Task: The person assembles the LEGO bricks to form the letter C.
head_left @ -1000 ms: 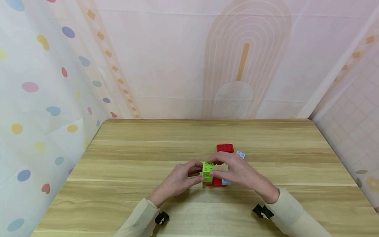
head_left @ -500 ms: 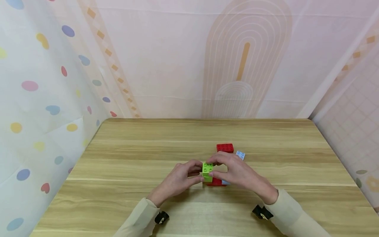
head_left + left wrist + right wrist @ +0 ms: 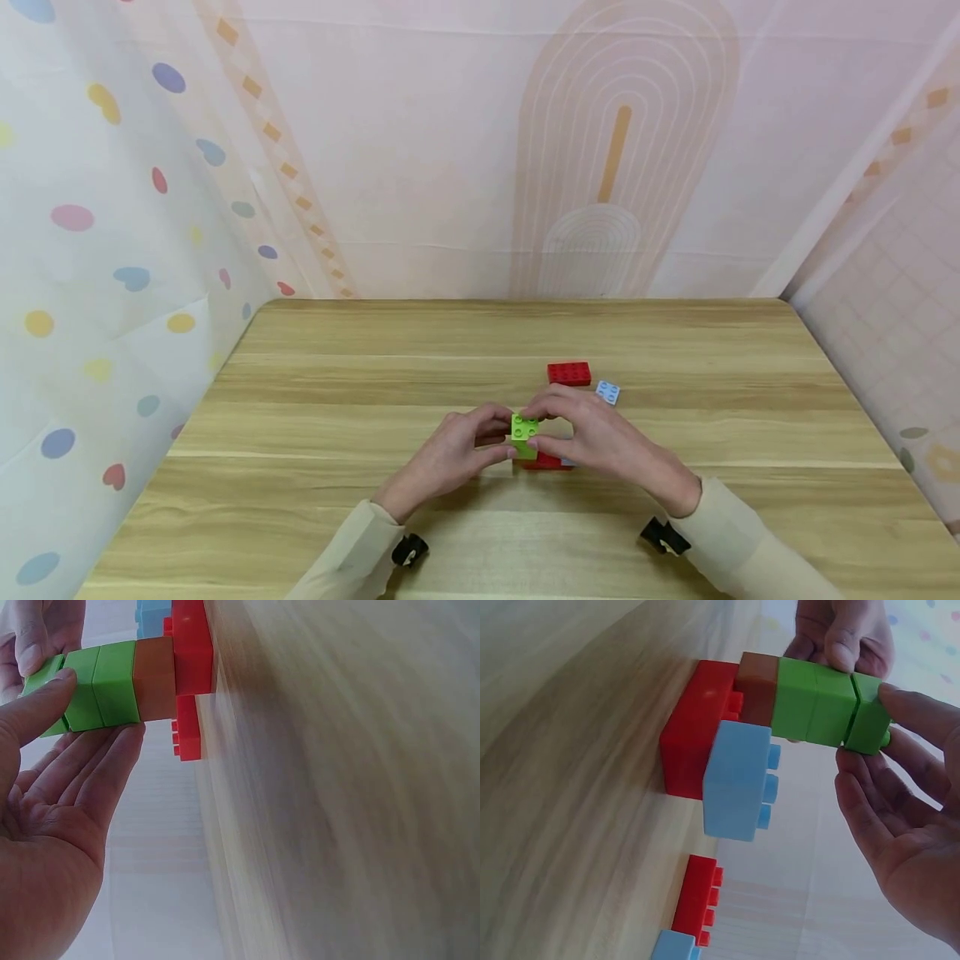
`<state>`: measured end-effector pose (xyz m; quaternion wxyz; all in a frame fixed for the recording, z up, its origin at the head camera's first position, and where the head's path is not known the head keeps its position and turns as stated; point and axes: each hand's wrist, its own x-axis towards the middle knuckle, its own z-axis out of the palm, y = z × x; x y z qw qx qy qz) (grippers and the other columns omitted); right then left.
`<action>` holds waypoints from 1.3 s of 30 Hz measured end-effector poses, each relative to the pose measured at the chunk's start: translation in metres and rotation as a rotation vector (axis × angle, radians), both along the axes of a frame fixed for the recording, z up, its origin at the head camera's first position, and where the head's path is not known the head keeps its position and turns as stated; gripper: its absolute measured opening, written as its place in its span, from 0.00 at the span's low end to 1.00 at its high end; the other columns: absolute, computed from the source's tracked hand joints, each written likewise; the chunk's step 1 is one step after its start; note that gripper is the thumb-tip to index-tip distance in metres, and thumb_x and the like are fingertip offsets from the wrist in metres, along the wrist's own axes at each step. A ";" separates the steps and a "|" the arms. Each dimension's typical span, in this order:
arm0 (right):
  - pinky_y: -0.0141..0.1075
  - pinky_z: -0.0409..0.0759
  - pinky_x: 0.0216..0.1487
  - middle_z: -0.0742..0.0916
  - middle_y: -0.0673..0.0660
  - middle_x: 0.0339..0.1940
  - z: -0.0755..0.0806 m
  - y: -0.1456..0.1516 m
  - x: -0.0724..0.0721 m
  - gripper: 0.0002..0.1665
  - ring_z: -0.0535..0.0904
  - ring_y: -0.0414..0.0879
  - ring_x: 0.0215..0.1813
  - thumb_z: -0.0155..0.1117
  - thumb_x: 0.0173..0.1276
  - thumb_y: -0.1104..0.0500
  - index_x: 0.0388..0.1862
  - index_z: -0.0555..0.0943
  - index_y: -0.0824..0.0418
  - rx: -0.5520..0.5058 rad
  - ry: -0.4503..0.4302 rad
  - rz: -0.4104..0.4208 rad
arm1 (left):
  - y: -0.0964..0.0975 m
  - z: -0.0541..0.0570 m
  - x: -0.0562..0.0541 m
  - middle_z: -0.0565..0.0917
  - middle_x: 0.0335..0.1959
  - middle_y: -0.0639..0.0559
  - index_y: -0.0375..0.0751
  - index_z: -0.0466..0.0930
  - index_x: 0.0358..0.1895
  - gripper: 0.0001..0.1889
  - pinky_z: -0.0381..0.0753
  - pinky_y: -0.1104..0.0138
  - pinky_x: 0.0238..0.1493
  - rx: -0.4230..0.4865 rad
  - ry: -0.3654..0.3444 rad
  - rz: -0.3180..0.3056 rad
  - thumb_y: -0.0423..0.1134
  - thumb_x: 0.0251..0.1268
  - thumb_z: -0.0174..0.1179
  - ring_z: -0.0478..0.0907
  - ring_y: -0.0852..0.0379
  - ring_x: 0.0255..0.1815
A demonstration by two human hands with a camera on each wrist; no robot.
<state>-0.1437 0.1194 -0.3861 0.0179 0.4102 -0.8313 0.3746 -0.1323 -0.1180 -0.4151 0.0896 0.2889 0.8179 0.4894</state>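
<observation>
A tower of green toy building blocks [image 3: 815, 701] rises from a brown block [image 3: 756, 688] on a red base block [image 3: 690, 735]. Beside the brown one, a light blue block [image 3: 736, 781] sits on the same red base. My right hand [image 3: 603, 429] pinches the topmost green block [image 3: 867, 714] between thumb and fingers; a thin, slightly slanted gap shows beneath it in the right wrist view. My left hand [image 3: 450, 454] steadies the tower from the left, thumb on one face and fingers against another. Its fingers are partly hidden behind the tower in the right wrist view.
Behind the right hand, a loose red block [image 3: 568, 373] and a small light blue block [image 3: 608, 392] lie on the wooden table [image 3: 360, 375]. Patterned cloth [image 3: 420, 167] hangs along the table's back and sides.
The topmost green block has come down slightly toward the one below, with the right hand shifting a little left. The left hand stays in place.
</observation>
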 end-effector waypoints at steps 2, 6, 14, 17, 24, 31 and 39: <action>0.43 0.84 0.47 0.84 0.47 0.48 0.000 -0.001 0.000 0.14 0.80 0.40 0.48 0.73 0.65 0.57 0.49 0.85 0.57 0.011 0.011 0.002 | -0.001 0.000 0.000 0.85 0.52 0.45 0.40 0.77 0.54 0.15 0.80 0.66 0.55 -0.005 -0.010 0.004 0.33 0.65 0.66 0.82 0.54 0.54; 0.42 0.84 0.46 0.84 0.48 0.47 0.001 -0.002 0.000 0.13 0.81 0.43 0.47 0.73 0.64 0.57 0.47 0.85 0.58 0.030 0.024 0.003 | -0.001 0.001 0.001 0.85 0.53 0.45 0.40 0.77 0.54 0.15 0.80 0.67 0.54 -0.014 -0.022 0.008 0.34 0.66 0.66 0.82 0.54 0.54; 0.40 0.84 0.43 0.84 0.48 0.46 0.003 -0.004 0.003 0.12 0.82 0.46 0.43 0.74 0.63 0.57 0.45 0.86 0.58 0.063 0.012 -0.004 | -0.001 0.000 0.002 0.84 0.54 0.45 0.39 0.78 0.53 0.14 0.80 0.66 0.54 -0.013 -0.046 -0.005 0.35 0.67 0.65 0.82 0.53 0.55; 0.40 0.84 0.44 0.83 0.47 0.45 0.002 -0.003 0.004 0.13 0.82 0.46 0.43 0.74 0.63 0.57 0.45 0.86 0.58 0.065 0.016 -0.012 | -0.001 0.000 0.002 0.84 0.54 0.44 0.39 0.78 0.53 0.14 0.80 0.64 0.55 -0.006 -0.051 -0.011 0.35 0.67 0.65 0.81 0.52 0.55; 0.40 0.83 0.46 0.85 0.46 0.47 -0.003 -0.002 0.006 0.18 0.82 0.40 0.46 0.76 0.61 0.56 0.50 0.85 0.56 0.039 0.027 -0.057 | -0.001 0.002 0.001 0.84 0.54 0.45 0.40 0.78 0.53 0.14 0.79 0.65 0.56 -0.016 -0.037 -0.019 0.35 0.66 0.66 0.81 0.54 0.56; 0.43 0.82 0.53 0.84 0.50 0.56 -0.001 0.007 0.009 0.31 0.82 0.45 0.54 0.72 0.64 0.46 0.62 0.79 0.57 0.048 -0.077 -0.106 | -0.003 0.005 0.002 0.82 0.56 0.48 0.41 0.76 0.58 0.20 0.80 0.63 0.57 -0.041 -0.053 -0.009 0.43 0.67 0.66 0.81 0.54 0.56; 0.51 0.77 0.61 0.83 0.50 0.60 0.003 0.033 0.000 0.27 0.78 0.51 0.62 0.70 0.68 0.50 0.62 0.79 0.57 0.072 -0.075 -0.198 | -0.002 0.011 0.004 0.81 0.57 0.52 0.44 0.75 0.61 0.23 0.78 0.59 0.59 -0.035 0.000 0.022 0.47 0.67 0.66 0.80 0.52 0.57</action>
